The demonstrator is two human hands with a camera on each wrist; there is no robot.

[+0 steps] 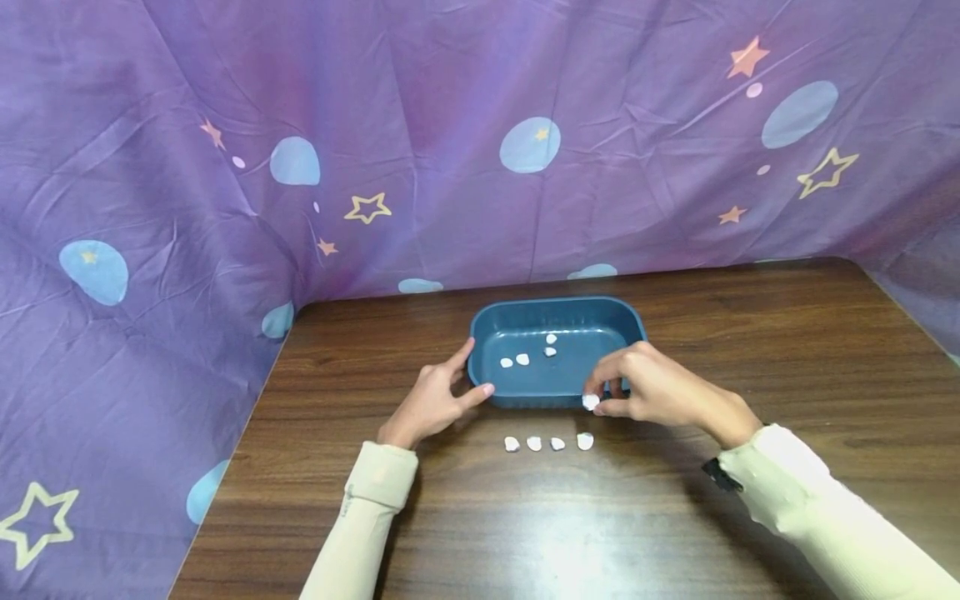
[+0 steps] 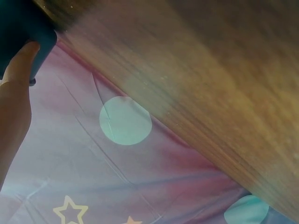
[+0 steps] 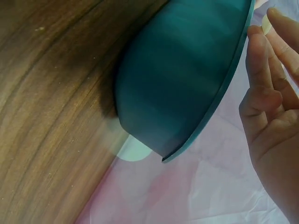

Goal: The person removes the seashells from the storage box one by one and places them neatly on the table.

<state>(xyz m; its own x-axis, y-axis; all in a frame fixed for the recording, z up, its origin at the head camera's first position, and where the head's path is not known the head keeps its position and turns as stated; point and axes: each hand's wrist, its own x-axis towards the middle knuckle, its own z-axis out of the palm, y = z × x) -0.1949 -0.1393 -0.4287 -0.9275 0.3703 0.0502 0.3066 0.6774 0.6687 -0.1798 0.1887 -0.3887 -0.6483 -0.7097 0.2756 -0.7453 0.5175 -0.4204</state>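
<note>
A blue plastic basin [image 1: 525, 394] stands on the wooden table. My left hand [image 1: 431, 404] touches its left end, with thumb and fingers spread along the front corner and side. My right hand [image 1: 660, 387] pinches a small white pebble-like piece [image 1: 591, 402] between thumb and fingertips, just at the basin's front rim near the right corner. In the right wrist view, this pale piece [image 3: 266, 24] shows edge-on between the fingertips, beside the rim. Several similar white pieces [image 1: 522, 359] lie on the basin's floor. On the table in front, more white pieces [image 1: 534, 443] form a row.
The dark wooden table [image 1: 360, 517] extends to both sides of the basin and toward me. Behind it and at the sides hangs a purple cloth [image 1: 442, 183] with stars and blue spots. A dark band [image 1: 722, 475] shows at my right wrist.
</note>
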